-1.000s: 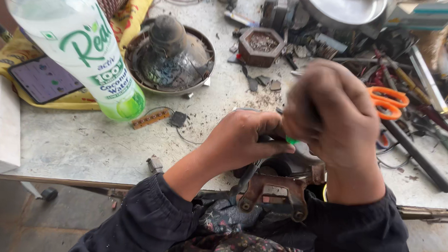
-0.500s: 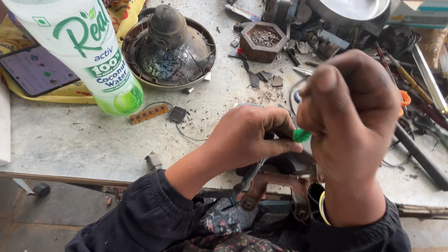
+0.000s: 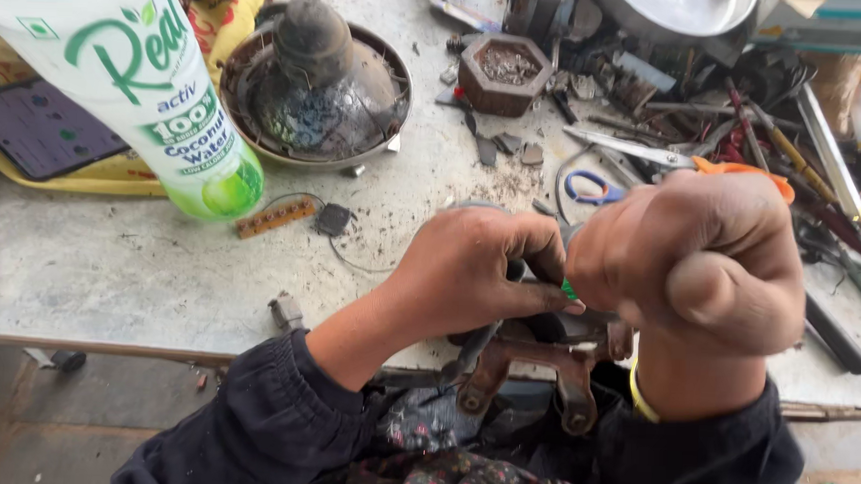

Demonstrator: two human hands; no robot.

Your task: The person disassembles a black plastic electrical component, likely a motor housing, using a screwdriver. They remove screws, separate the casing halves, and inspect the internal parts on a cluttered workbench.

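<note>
Rusty brown metal is what both my hands are busy with: a worn bracket-like part (image 3: pixel 541 365) sitting right at the near edge of the tabletop (image 3: pixel 115 260), hanging a bit over my lap. My left hand (image 3: pixel 477 272) has its grip closed around the top of that part, fingers curled over it and thumb pressed along the side. My right hand (image 3: pixel 697 261) is clenched in a fist around a tool with a green handle (image 3: pixel 569 289); only a sliver of the green shows between the two hands, so I can't tell what kind of tool it is. The hands are touching each other just above the part.

Further back, a white and green plastic bottle (image 3: pixel 159 80) stands close to the camera by the far left corner, with a round dirty metal bowl-shaped housing (image 3: pixel 312 85) just beside it. A small hexagonal wooden tray (image 3: pixel 503 75) of grit sits toward the far edge. Orange-handled scissors (image 3: pixel 681 160) lie just behind my right hand, and a heap of mixed tools fills the far right corner.
</note>
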